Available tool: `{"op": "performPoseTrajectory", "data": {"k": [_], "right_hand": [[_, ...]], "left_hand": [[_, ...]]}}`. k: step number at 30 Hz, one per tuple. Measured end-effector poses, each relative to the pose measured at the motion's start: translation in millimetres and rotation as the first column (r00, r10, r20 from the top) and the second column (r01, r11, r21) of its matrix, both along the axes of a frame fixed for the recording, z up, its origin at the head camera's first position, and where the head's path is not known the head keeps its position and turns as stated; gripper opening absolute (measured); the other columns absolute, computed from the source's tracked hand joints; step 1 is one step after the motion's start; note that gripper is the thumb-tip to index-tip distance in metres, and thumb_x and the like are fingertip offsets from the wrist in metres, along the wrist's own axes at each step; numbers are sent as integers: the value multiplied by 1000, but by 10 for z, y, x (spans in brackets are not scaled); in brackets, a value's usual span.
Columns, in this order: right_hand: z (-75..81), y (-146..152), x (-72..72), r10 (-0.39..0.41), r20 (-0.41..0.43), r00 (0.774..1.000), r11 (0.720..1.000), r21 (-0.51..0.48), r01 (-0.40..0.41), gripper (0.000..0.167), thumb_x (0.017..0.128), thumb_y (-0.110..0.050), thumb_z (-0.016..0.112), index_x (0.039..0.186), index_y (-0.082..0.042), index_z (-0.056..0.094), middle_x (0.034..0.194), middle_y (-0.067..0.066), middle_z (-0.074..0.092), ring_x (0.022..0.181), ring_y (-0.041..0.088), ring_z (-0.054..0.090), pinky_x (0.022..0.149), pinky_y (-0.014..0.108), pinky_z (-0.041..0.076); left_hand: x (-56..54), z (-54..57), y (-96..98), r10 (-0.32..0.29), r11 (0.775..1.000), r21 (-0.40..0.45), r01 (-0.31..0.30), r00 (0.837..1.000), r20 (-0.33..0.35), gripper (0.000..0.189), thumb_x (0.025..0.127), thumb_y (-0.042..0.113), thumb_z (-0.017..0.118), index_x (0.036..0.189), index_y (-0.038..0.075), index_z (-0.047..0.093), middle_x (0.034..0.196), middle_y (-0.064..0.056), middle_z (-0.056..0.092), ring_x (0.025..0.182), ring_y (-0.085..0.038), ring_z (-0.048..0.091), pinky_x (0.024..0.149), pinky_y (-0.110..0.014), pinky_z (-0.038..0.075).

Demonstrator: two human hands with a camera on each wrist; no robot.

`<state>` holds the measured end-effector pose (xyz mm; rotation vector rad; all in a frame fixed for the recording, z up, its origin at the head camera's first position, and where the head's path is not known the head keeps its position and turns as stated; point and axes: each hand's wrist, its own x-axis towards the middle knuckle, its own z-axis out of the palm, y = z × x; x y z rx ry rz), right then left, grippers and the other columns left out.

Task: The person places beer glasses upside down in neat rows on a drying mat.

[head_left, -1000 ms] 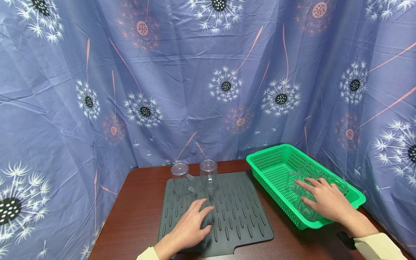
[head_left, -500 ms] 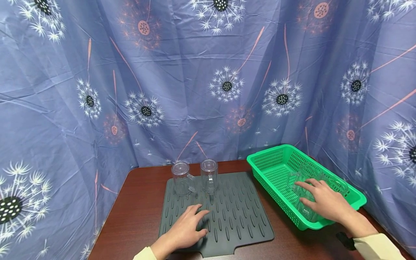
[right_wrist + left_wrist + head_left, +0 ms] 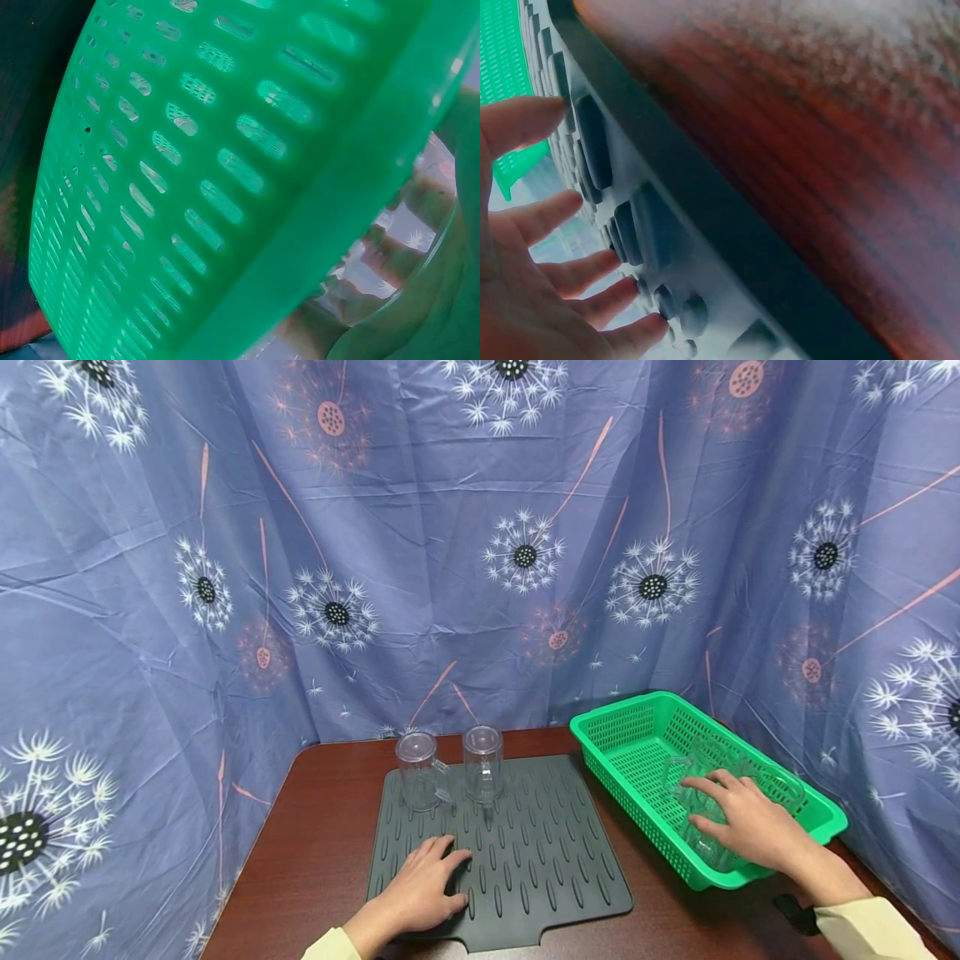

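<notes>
Two clear glass mugs stand upside down at the back of the dark grey drying mat (image 3: 547,852): one mug (image 3: 416,777) on the left, the other mug (image 3: 482,768) beside it. Near the mat's front left, my left hand (image 3: 420,889) is low over the ridges, fingers spread and holding nothing. My right hand (image 3: 750,827) reaches into the green basket (image 3: 637,806), its fingers round a glass mug (image 3: 705,843). Through clear glass (image 3: 405,240), the right wrist view shows several of its fingers. Other glass mugs (image 3: 678,770) lie partly hidden around this hand.
The brown wooden table (image 3: 300,827) extends left of the mat. Behind and at both sides hangs a blue curtain (image 3: 420,568) with dandelion prints. The basket's raised rim (image 3: 352,202) borders the right hand. A dark band (image 3: 797,914) circles the right wrist.
My left hand has drawn back toward the front left and lowered over the mat. The right hand has stayed almost still in the basket.
</notes>
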<state>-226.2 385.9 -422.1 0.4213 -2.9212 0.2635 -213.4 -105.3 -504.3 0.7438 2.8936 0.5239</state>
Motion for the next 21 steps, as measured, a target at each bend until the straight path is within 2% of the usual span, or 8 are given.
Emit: {"op": "performPoseTrajectory", "data": {"k": [6, 13, 21], "right_hand": [[-12, 13, -13, 4, -18, 1000, 1000, 0, -4, 56, 88, -43, 75, 137, -19, 61, 128, 19, 56, 102, 42, 57, 57, 48, 49], [-7, 12, -7, 5, -9, 1000, 1000, -3, -5, 57, 88, -44, 75, 137, -19, 61, 129, 19, 56, 103, 42, 58, 57, 46, 48], [4, 11, 3, 3, -4, 1000, 1000, -12, -3, 57, 88, -47, 74, 137, -20, 61, 130, 17, 56, 105, 42, 57, 57, 46, 48]], "left_hand": [[8, 3, -4, -1, 1000, -5, 1, 1000, -13, 65, 82, 39, 78, 140, 19, 59, 149, -17, 48, 138, -38, 43, 107, -61, 38], [11, 11, -4, 4, 1000, -4, -4, 1000, -19, 68, 79, 42, 81, 139, 19, 59, 148, -17, 48, 137, -39, 45, 107, -61, 38], [12, -10, -22, 2, 1000, -11, -3, 998, -68, 69, 77, 45, 83, 138, 20, 60, 146, -15, 51, 136, -37, 46, 107, -59, 39]]}}
